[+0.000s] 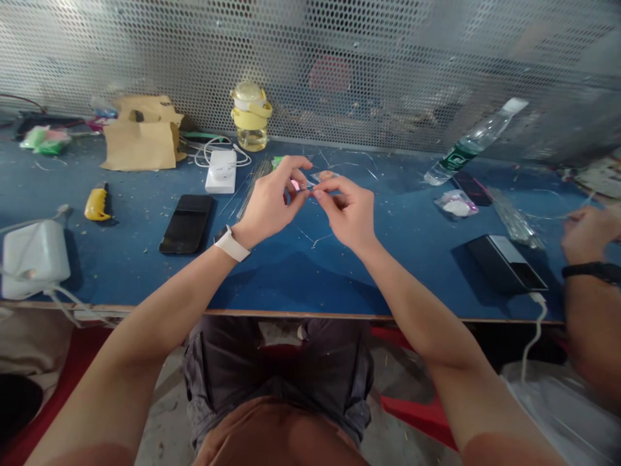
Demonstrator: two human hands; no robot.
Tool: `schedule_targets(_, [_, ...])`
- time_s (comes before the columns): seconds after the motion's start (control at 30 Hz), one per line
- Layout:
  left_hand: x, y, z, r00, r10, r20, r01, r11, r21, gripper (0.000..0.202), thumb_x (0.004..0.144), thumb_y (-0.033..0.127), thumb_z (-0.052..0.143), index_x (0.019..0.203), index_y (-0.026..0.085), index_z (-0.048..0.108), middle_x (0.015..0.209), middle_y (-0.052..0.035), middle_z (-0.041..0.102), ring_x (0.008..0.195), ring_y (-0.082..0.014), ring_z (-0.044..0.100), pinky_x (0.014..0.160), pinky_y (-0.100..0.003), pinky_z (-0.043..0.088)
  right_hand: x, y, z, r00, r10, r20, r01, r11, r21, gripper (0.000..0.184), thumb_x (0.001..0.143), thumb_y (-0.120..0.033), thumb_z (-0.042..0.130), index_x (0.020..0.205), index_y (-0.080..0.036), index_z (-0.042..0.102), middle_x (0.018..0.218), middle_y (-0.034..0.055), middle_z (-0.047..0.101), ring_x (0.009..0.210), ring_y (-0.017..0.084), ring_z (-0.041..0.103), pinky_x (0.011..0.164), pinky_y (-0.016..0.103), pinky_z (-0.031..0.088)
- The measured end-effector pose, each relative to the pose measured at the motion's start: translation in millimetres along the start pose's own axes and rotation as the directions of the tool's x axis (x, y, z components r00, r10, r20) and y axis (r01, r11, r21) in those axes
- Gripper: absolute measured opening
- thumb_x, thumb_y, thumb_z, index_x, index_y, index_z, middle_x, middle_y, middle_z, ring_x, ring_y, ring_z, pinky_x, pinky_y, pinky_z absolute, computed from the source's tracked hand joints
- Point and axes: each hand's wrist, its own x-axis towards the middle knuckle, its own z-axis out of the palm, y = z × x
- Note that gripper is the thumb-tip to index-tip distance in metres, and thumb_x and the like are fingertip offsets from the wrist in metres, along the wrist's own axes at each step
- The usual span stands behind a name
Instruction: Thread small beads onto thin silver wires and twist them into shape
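Over the blue tabletop (291, 285), my left hand (275, 197) and my right hand (347, 210) meet fingertip to fingertip. Each has thumb and forefinger pinched together at one small spot; what they grip there is too small to name. Just below the fingers, a thin bent wire (314, 244) shows against the table. Behind my left wrist lies a bundle of thin wires (255, 184), partly hidden by the hand. Small pink and green pieces and a clear plastic bit peek out behind the fingers.
Left: a black phone (187, 224), white box (222, 171), yellow-handled cutter (98, 204) and white charger (36, 259). Behind stand a yellow bottle (251, 116) and mesh panel (310, 71). Right: a tilted water bottle (473, 145), black device (504, 265) and another person's hand (587, 230).
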Motion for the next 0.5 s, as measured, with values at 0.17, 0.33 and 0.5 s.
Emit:
schedule_targets(0.17, [-4.0, -0.1, 1.4, 0.999, 0.04, 0.013, -0.042, 0.99, 0.133, 0.047, 0.097, 0.009, 0.072, 0.142, 0.026, 0.071, 0.108, -0.0019, 0.081, 0.085, -0.0129, 0.074, 0.079, -0.026, 0.058, 3.2, 2.0, 0.9, 0.995, 0.068, 0.068, -0.078, 0.985, 0.152, 0.046, 0.103, -0.07, 0.074, 0.095, -0.025, 0.079, 0.082, 0.0011, 0.081, 0.05, 0.011, 0.056, 0.047, 0.028, 0.046])
schedule_targets(0.33, [-4.4, 1.4, 1.9, 0.995, 0.096, -0.002, -0.094, 0.98, 0.174, 0.037, 0.103, 0.015, 0.07, 0.138, 0.027, 0.075, 0.113, -0.0047, 0.082, 0.094, -0.0165, 0.077, 0.085, -0.03, 0.06, 2.7, 4.8, 3.2, 0.993, 0.074, 0.088, -0.088, 0.981, 0.173, 0.042, 0.106, -0.066, 0.073, 0.1, -0.025, 0.08, 0.087, 0.0006, 0.083, 0.044, 0.008, 0.05, 0.045, 0.027, 0.046])
schedule_targets(0.5, [2.6, 6.3, 5.1, 0.991, -0.127, -0.036, 0.121, 0.982, -0.148, 0.027, 0.092, 0.015, 0.083, 0.116, 0.022, 0.072, 0.092, -0.0003, 0.077, 0.076, -0.0114, 0.07, 0.07, -0.025, 0.056, -0.7, 1.5, -0.6, 0.991, -0.127, -0.038, 0.121, 0.983, -0.14, 0.034, 0.114, -0.053, 0.064, 0.103, -0.026, 0.081, 0.102, 0.0041, 0.085, 0.057, 0.013, 0.06, 0.069, 0.035, 0.061])
